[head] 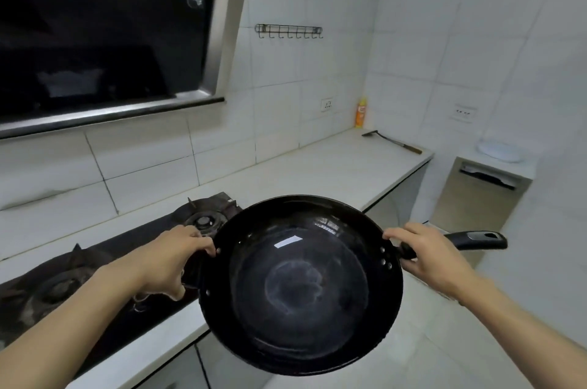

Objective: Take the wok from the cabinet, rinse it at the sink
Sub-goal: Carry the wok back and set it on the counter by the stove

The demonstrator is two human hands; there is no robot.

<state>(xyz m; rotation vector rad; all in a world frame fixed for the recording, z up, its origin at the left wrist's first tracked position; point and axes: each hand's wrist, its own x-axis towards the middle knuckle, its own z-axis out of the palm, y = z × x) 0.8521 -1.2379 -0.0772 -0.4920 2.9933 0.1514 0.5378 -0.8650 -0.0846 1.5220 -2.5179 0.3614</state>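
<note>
Wok out of cabinet, both hands gripping it: left hand side handle, right hand long handle. No sink visible; rinse pending.

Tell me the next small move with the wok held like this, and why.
Probably carry the wok level away from the stove and look for the sink: no sink shows in this view. The left hand has a grip on the small side handle, the right hand on the long handle, so it is already out and supported.
</note>
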